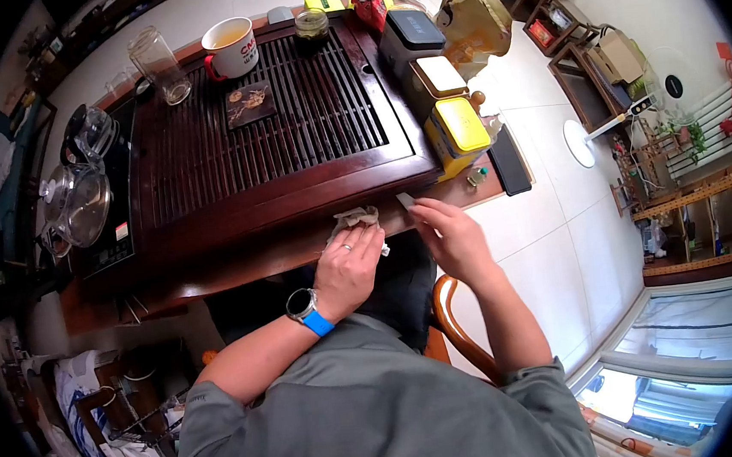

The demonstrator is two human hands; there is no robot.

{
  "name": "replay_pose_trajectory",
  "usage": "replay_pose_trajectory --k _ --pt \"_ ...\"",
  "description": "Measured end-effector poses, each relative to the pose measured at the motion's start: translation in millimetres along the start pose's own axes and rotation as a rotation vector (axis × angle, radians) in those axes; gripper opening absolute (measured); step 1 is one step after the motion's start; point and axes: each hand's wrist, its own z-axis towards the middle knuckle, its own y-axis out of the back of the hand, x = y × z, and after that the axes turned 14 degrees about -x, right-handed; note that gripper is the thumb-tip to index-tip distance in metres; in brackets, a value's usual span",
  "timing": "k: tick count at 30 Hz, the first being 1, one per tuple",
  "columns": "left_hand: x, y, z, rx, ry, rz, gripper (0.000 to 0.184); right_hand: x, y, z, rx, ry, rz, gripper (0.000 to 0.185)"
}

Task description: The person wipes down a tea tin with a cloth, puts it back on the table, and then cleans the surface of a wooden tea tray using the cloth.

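My left hand (pixel 350 264), with a ring and a blue-strapped watch, presses a crumpled tissue (pixel 357 218) on the front edge of the wooden table (pixel 241 279). Fingers are together over the tissue. To its right, my right hand (pixel 452 234) pinches a small pale flat piece (pixel 405 200) between thumb and fingertips, just in front of the dark slatted tea tray (pixel 294 190). A small green-capped bottle (pixel 477 177) stands to the right of that hand.
On the tray are a white mug (pixel 231 48), a tilted-looking glass (pixel 161 68), a jar (pixel 312 28) and a dark square plate (pixel 250 104). Canisters (pixel 461 126) line its right side; glass kettles (pixel 80 204) stand left. A chair arm (pixel 456 329) curves beside me.
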Motion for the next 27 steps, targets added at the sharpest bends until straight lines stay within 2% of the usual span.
replay_pose_trajectory --k 1,2,5,8,15,18,27 --pt "-1 4 0 0.018 0.006 0.006 0.032 0 -11 -3 0.028 -0.040 -0.029 0.026" --pt "-1 9 0 0.037 0.028 -0.005 0.032 0 -19 -3 0.013 0.017 -0.043 0.033" --pt "-1 30 -8 0.079 0.073 -0.001 0.033 5 -31 3 0.078 0.022 -0.177 0.035" --pt "3 53 -22 0.083 0.088 0.076 0.033 6 -45 -2 0.031 0.093 -0.326 0.034" --pt "18 100 -47 0.087 0.248 0.261 0.038 5 -45 -12 -0.143 -0.044 -0.177 0.013" --pt "20 102 -49 0.085 0.287 0.241 0.038 8 -42 -6 -0.247 -0.035 -0.151 0.012" --pt "16 91 -41 0.099 0.289 0.265 0.035 -1 -76 -9 -0.265 -0.055 -0.322 0.013"
